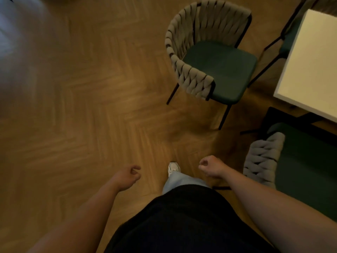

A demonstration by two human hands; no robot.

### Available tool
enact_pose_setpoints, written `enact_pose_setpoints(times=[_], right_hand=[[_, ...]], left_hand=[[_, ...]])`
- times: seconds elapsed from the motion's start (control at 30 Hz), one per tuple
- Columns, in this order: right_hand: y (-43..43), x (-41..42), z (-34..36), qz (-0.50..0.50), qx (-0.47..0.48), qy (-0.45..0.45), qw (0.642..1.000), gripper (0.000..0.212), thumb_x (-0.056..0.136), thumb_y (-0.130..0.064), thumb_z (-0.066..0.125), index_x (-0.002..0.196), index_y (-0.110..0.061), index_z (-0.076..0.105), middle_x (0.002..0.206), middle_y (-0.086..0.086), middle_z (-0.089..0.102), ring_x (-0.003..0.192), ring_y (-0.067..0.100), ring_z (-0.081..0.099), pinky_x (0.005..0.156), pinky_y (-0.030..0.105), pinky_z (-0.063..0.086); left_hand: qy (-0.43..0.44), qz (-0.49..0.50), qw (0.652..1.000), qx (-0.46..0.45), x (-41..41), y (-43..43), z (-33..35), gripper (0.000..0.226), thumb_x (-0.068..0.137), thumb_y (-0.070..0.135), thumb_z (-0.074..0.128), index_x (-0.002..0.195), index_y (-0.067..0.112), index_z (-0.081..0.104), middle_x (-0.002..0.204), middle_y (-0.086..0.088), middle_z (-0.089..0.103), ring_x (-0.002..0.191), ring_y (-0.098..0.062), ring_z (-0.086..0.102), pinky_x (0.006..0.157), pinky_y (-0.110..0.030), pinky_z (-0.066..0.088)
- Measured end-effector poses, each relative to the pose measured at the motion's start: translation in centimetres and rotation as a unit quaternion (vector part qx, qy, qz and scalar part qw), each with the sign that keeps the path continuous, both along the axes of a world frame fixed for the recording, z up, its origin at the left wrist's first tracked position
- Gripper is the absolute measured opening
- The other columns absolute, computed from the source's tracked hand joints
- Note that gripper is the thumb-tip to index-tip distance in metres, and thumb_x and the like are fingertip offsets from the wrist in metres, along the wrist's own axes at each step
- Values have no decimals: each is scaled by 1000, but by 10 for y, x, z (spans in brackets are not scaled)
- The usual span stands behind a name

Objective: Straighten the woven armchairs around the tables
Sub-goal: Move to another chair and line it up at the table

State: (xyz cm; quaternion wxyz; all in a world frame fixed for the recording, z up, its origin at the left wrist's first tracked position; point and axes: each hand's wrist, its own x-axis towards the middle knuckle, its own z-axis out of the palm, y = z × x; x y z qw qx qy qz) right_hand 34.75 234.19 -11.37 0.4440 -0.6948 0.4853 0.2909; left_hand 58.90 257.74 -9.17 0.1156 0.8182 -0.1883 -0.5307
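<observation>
1. The woven armchair (209, 52) stands up and right of centre. Its grey-beige woven back curves around a dark green seat on thin black legs, and its open front is turned at an angle toward the white table (313, 70), near its edge but apart from it.
2. A second woven armchair (262, 159) sits at the lower right, just beside the table's near edge (only one woven arm and part of the green seat are in view).
3. A third chair (288, 37) shows at the top right as a dark seat and black legs, mostly hidden behind the table.
4. The left hand (129, 177) hangs with loosely curled fingers and holds nothing.
5. The right hand (211, 168) is curled into a fist with nothing in it. It is near the second armchair's woven arm and does not touch it.
6. Below lies a herringbone wooden floor (82, 106), with one pale shoe (174, 168) stepping between the hands.
</observation>
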Motion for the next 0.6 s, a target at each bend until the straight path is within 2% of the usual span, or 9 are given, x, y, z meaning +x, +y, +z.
enact_pose_setpoints(times=[0.13, 0.2, 0.3, 0.4, 0.53, 0.6], right_hand=[[-43, 70, 12, -31, 7, -25, 999, 32, 99, -25, 57, 128, -12, 61, 107, 3, 60, 98, 19, 60, 80, 32, 49], [-60, 101, 16, -48, 5, -33, 998, 30, 99, -26, 57, 124, -11, 62, 106, 4, 61, 96, 20, 60, 77, 31, 46], [-83, 144, 15, -88, 19, -32, 995, 25, 100, -26, 56, 120, -12, 62, 105, 5, 60, 95, 21, 59, 74, 31, 46], [-100, 187, 8, -139, 29, -22, 990, 17, 100, -27, 54, 114, -18, 58, 99, 5, 63, 85, 20, 63, 64, 28, 48], [-118, 255, -4, -210, 26, -10, 977, 16, 100, -29, 53, 108, -18, 60, 96, 6, 65, 84, 24, 67, 65, 33, 52], [-124, 293, -9, -251, 22, -21, 967, 20, 100, -27, 53, 110, -13, 63, 93, 7, 64, 79, 23, 65, 64, 32, 50]], left_hand=[[-10, -10, 1000, -22, 71, -56, 17, 35, 97, 21, 57, 132, 17, 55, 100, -2, 66, 88, -15, 65, 72, -26, 49], [-6, -21, 999, -27, 104, -79, 21, 35, 96, 20, 58, 131, 18, 57, 100, -2, 68, 90, -17, 66, 73, -26, 50], [-1, -49, 998, -25, 160, -115, 20, 36, 96, 17, 59, 131, 14, 57, 98, -3, 67, 90, -20, 66, 71, -26, 50], [-11, -95, 995, -36, 220, -155, 14, 36, 95, 14, 59, 130, 11, 58, 100, -8, 68, 83, -17, 64, 66, -21, 49], [-8, -163, 986, -27, 312, -209, 4, 33, 96, 15, 57, 129, 14, 57, 104, -8, 67, 83, -15, 61, 64, -20, 47], [-12, -191, 981, -26, 363, -235, 2, 32, 96, 12, 56, 128, 9, 56, 97, -7, 64, 81, -16, 60, 62, -20, 46]])
